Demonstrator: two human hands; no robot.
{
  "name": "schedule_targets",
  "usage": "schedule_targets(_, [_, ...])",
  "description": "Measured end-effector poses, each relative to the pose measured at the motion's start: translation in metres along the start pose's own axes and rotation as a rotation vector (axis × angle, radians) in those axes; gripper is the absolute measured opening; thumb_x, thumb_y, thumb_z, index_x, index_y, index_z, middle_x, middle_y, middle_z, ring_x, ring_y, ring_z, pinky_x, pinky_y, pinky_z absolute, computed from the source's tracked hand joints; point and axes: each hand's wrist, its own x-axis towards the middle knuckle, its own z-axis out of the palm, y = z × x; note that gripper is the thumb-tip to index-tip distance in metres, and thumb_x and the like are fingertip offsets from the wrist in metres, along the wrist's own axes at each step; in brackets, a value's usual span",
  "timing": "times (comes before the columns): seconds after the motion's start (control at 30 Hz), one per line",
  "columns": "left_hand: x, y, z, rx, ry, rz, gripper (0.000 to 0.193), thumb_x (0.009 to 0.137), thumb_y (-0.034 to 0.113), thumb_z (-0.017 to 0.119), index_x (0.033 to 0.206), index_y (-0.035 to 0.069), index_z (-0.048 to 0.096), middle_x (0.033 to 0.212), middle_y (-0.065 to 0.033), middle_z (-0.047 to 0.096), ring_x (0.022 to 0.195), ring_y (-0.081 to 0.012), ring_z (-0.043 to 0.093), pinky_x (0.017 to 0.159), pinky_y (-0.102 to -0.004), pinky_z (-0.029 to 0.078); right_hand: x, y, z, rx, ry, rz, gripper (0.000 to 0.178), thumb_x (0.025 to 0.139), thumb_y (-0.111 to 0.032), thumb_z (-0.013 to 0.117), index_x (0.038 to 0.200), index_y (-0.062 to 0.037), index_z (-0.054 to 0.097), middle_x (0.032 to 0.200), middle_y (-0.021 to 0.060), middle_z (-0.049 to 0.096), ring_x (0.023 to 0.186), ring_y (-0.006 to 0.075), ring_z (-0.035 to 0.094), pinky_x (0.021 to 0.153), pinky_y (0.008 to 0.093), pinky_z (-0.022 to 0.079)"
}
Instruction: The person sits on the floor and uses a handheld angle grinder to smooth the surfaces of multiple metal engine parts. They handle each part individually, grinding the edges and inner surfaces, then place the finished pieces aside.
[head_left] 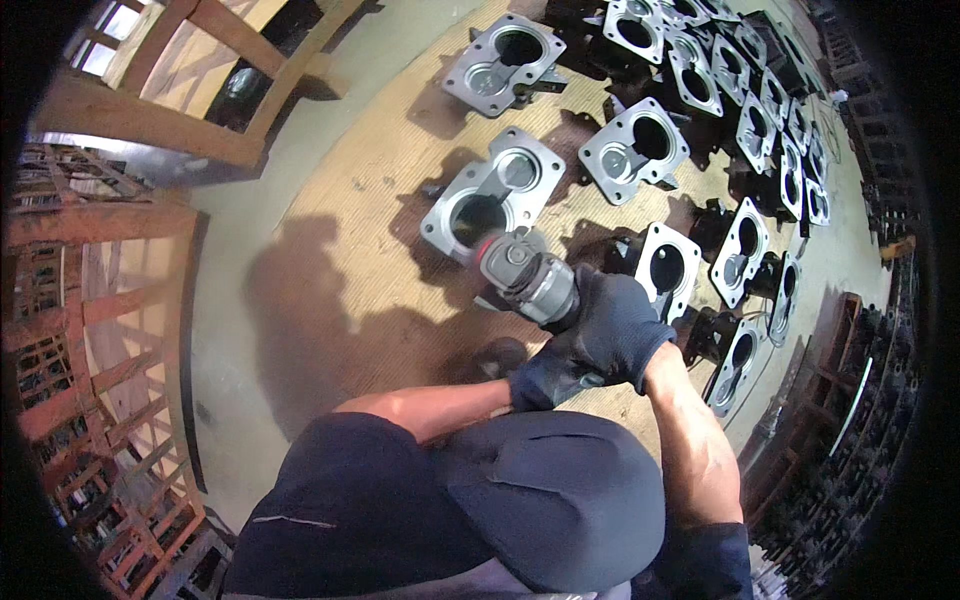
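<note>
An angle grinder (530, 275) with a grey metal head points up and left from my gloved hands. My right hand (622, 325), in a dark glove, is closed round its body behind the head. Lower and to the left, my left hand (555, 375) is closed on the rear part of the grinder, which the gloves mostly hide. The grinder's head overlaps the lower edge of a cast metal housing (518, 172) with a bright, flat face and two round openings. A blurred red edge shows at the head; whether the disc touches the metal I cannot tell.
Similar housings, such as one at centre right (618, 160) and one at the top (490, 80), stand on the tan, ribbed floor covering (350, 200). Several more crowd the upper right. Rust-coloured metal racks (90, 310) line the left; dark stacked parts (850, 450) lie at right.
</note>
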Motion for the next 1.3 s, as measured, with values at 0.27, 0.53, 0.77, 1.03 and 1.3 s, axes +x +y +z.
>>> schedule_targets(0.27, [0.071,0.047,0.024,0.474,0.051,-0.068,0.05,0.106,0.009,0.049,0.153,0.001,0.035,0.151,-0.0102,0.046,0.139,-0.017,0.044,0.118,-0.0315,0.036,0.041,0.044,-0.043,0.159,0.137,0.087,0.047,0.069,-0.023,0.08,0.109,-0.0007,0.069,0.095,0.022,0.074,0.091,0.0368,0.073,0.084,0.0388,0.056])
schedule_targets(0.53, [0.095,0.025,0.007,0.554,0.172,0.078,0.038,0.107,0.016,0.051,0.143,0.004,0.05,0.139,-0.0065,0.056,0.129,-0.0163,0.051,0.114,-0.0321,0.042,0.064,0.072,-0.051,0.194,0.166,0.072,0.053,0.073,-0.038,0.076,0.111,-0.0019,0.071,0.102,0.0285,0.072,0.105,0.0434,0.068,0.092,0.0453,0.054])
schedule_targets(0.77, [0.115,0.034,-0.023,0.895,0.232,0.106,0.048,0.106,0.006,0.046,0.153,-0.001,0.034,0.148,-0.0106,0.046,0.136,-0.0174,0.044,0.117,-0.032,0.035,0.096,0.04,-0.076,0.102,0.119,0.111,0.041,0.066,-0.022,0.079,0.101,-0.0019,0.072,0.086,0.0203,0.074,0.078,0.0296,0.072,0.077,0.0387,0.056])
schedule_targets(1.03, [0.137,0.12,0.031,1.104,0.439,0.139,0.039,0.1,0.009,0.052,0.137,-0.003,0.054,0.129,-0.0136,0.061,0.12,-0.0221,0.056,0.106,-0.0352,0.045,0.144,0.024,-0.106,0.087,0.146,0.034,0.043,0.068,-0.033,0.079,0.097,-0.0017,0.075,0.092,0.0272,0.072,0.093,0.0416,0.072,0.083,0.0454,0.056])
schedule_targets(1.3, [0.153,0.129,0.038,1.596,0.471,0.585,0.024,0.098,0.015,0.054,0.114,0.003,0.068,0.105,-0.0175,0.069,0.098,-0.0283,0.064,0.089,-0.0387,0.05,0.184,0.06,-0.11,0.045,0.17,-0.084,0.042,0.07,-0.032,0.078,0.096,0.0004,0.075,0.091,0.0282,0.072,0.093,0.0436,0.071,0.085,0.044,0.056])
